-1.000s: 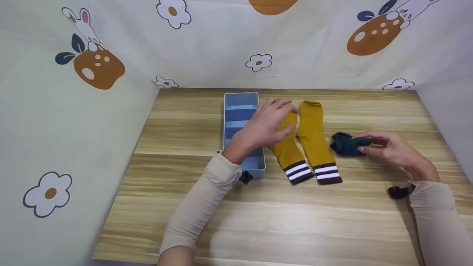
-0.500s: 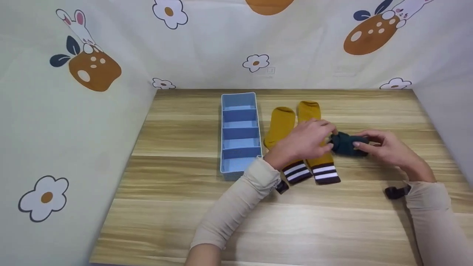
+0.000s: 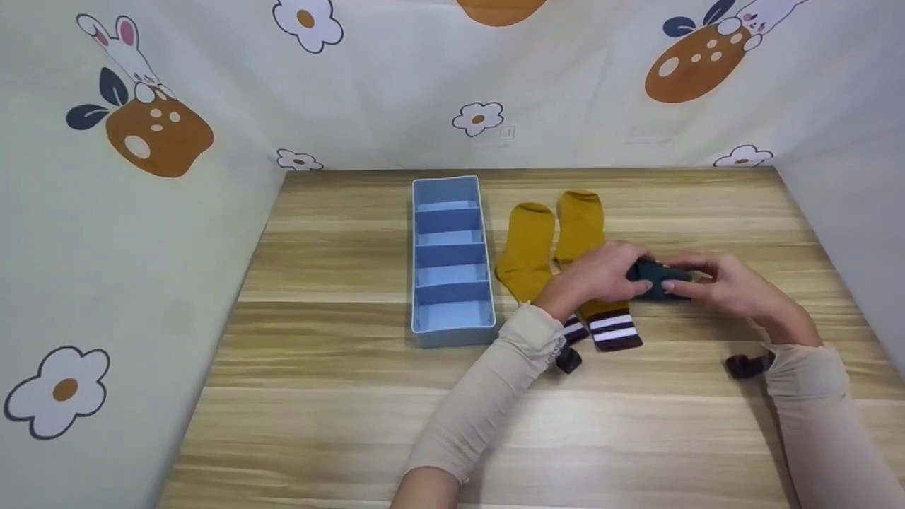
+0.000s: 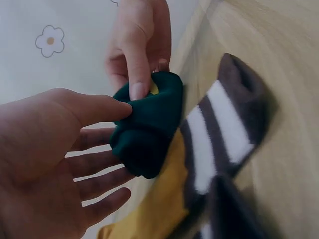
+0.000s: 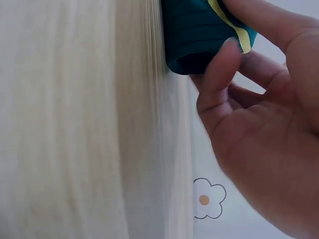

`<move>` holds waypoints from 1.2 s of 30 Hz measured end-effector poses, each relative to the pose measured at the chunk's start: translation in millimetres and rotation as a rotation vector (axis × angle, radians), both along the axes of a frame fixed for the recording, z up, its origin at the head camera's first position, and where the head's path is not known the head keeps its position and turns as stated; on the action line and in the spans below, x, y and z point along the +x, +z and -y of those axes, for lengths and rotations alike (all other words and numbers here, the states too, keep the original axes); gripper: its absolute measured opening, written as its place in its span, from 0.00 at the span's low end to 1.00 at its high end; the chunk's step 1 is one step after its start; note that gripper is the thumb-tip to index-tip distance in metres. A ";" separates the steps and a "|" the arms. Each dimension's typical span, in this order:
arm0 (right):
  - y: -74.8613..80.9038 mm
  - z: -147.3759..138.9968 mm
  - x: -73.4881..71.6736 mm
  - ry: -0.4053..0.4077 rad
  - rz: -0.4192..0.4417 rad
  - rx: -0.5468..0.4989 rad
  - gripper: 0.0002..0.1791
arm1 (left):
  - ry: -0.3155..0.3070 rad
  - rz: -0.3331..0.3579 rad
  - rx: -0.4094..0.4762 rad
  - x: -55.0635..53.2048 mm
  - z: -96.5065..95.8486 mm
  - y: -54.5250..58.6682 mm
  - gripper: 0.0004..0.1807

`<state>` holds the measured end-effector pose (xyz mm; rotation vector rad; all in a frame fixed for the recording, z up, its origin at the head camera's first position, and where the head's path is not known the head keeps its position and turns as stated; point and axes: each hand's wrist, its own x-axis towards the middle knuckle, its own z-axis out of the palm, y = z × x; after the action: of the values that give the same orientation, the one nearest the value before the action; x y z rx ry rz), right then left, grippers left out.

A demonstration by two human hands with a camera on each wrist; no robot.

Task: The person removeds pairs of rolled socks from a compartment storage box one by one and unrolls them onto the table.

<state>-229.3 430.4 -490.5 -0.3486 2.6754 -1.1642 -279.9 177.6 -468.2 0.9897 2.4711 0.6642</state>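
A rolled-up dark green sock (image 3: 657,277) with a yellow stripe lies on the table at centre right. My left hand (image 3: 601,274) pinches its left end, thumb (image 4: 112,108) on top and the other fingers stretched out behind it. At the opposite end my right hand (image 3: 742,286) holds the roll between thumb and fingers; the right wrist view shows the yellow band (image 5: 232,25) beside those fingers. Two mustard socks lie flat: the left one (image 3: 530,240) and the right one (image 3: 581,220), with striped cuffs (image 4: 214,132). My left hand and wrist partly cover both.
Left of the mustard socks stands a light blue divided box (image 3: 456,339) with several compartments in a row. The wood-grain table (image 3: 318,396) meets a patterned cloth wall (image 3: 396,106) at the back and sides. Dark wrist camera mounts hang under both sleeves.
My left hand has come from over the left mustard sock, moving right to the rolled green sock, and now pinches it. My right hand stays on its right end. The view has shifted slightly.
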 end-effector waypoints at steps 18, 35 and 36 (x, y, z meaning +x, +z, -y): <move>4.0 2.6 6.1 0.040 0.035 -0.010 0.25 | -0.072 -0.082 0.096 1.6 3.7 -13.5 0.19; -2.0 6.6 8.3 0.029 -0.136 -0.006 0.21 | -0.060 -0.093 0.161 4.8 3.8 -15.2 0.36; -2.6 6.8 8.5 0.023 -0.145 -0.014 0.22 | -0.065 -0.095 0.158 4.3 3.4 -15.3 0.34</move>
<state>-220.8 423.7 -493.1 -0.4826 2.7793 -1.1945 -275.7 174.3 -483.6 1.1803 2.4860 0.8193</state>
